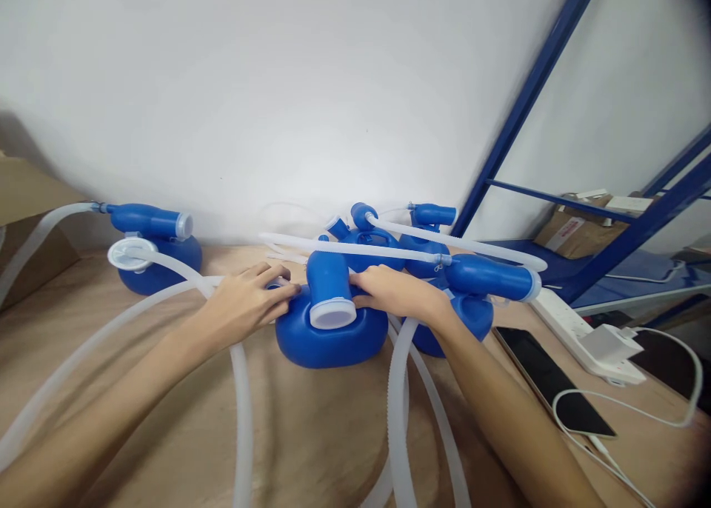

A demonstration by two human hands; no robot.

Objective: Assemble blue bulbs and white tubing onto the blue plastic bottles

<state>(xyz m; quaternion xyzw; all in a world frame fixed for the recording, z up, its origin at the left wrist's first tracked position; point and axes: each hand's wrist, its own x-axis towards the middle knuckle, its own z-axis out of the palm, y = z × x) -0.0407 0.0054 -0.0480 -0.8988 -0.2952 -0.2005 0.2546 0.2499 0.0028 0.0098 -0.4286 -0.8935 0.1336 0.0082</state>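
A blue plastic urinal bottle (333,345) rests on the table in front of me, its wide neck pointing toward me with a white cap (333,314) on the end. My left hand (252,301) is closed at its left shoulder, fingertips bent onto a small part there that is mostly hidden. From the right, my right hand (389,289) grips the bottle just beside the neck, its fingers partly hidden behind it. A white corrugated hose (241,419) hangs below my left wrist, and another hose (397,419) runs down beside my right forearm.
Several similar blue bottles stand around: one at left (161,271), one at right (489,278), others (369,249) by the wall. A phone (549,378), a power strip (583,338) and a white cable lie at right, near a blue metal rack (525,86). Cardboard (33,249) stands far left.
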